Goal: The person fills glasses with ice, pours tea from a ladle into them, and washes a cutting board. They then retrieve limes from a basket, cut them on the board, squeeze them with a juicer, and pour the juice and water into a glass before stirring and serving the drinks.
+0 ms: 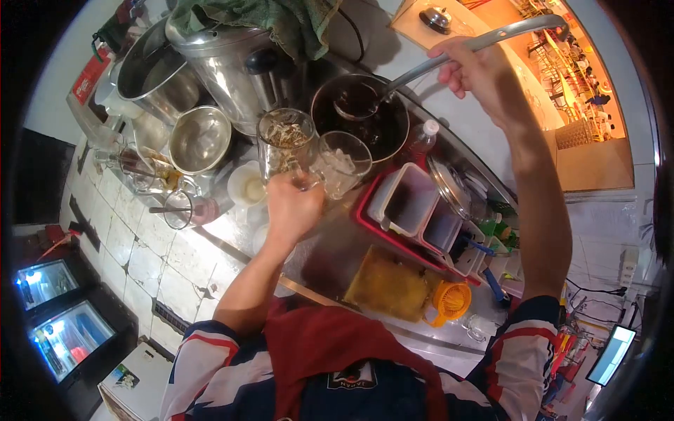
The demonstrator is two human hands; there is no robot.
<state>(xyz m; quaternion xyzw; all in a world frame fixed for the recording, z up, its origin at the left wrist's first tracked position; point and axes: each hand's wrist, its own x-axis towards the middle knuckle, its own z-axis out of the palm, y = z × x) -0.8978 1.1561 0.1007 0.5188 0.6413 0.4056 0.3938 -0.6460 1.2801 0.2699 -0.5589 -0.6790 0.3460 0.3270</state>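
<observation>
My right hand point(472, 69) is closed round the long handle of a metal ladle point(439, 60). The ladle's bowl is tilted inside a pot point(406, 133) of dark liquid. My left hand point(295, 210) grips a glass mug of ice point(342, 165), seemingly by its handle, beside the pot's near rim. Touching or very close to that mug is a taller glass jar point(284, 133) with dried, shredded pieces in it. A pale cup point(248, 184) stands just left of my left hand.
A metal bowl point(200, 139), a large steel pot point(158, 81) and a lidded steel urn point(228, 70) stand at the left and back. To the right are a red tray with plastic tubs point(411, 200), a clear bottle point(424, 137), a yellowish board point(387, 284) and an orange juicer point(451, 302).
</observation>
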